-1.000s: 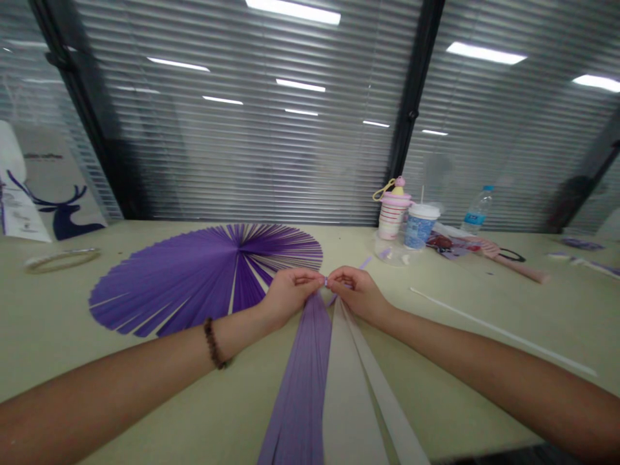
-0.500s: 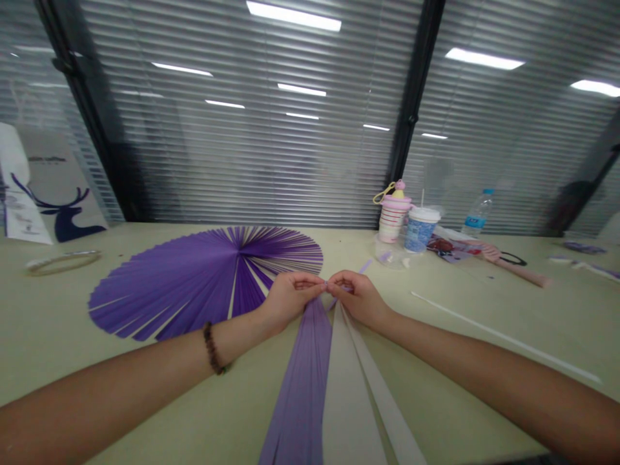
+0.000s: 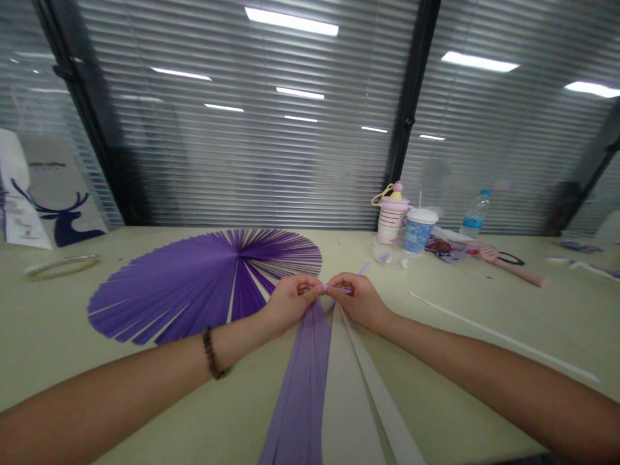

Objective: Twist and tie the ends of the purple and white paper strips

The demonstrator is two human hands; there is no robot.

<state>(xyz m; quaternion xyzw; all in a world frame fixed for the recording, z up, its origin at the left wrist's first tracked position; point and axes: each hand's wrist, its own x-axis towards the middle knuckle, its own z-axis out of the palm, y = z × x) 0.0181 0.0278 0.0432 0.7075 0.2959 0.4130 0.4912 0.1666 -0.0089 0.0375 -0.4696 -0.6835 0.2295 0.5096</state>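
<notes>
My left hand (image 3: 294, 300) pinches the top end of the light purple strips (image 3: 303, 381), which fan down toward the front edge. Close beside it, my right hand (image 3: 358, 300) is closed on a thin lilac strip end at the top of the white strips (image 3: 346, 394). The fingertips of both hands nearly meet, and the small piece between them is too fine to make out. Behind my left hand a large round fan of dark purple strips (image 3: 194, 284) lies flat on the table.
On the pale table (image 3: 484, 413) stand a pink-lidded cup (image 3: 391, 219), a blue cup (image 3: 420, 231) and a bottle (image 3: 476, 213). A thin white stick (image 3: 504, 336) lies right. At left are a hoop (image 3: 62, 266) and a deer-print bag (image 3: 72, 194).
My fingertips have parted slightly, and a small pale bit now shows between them. The view has shifted very slightly; the strips and fan lie as before.
</notes>
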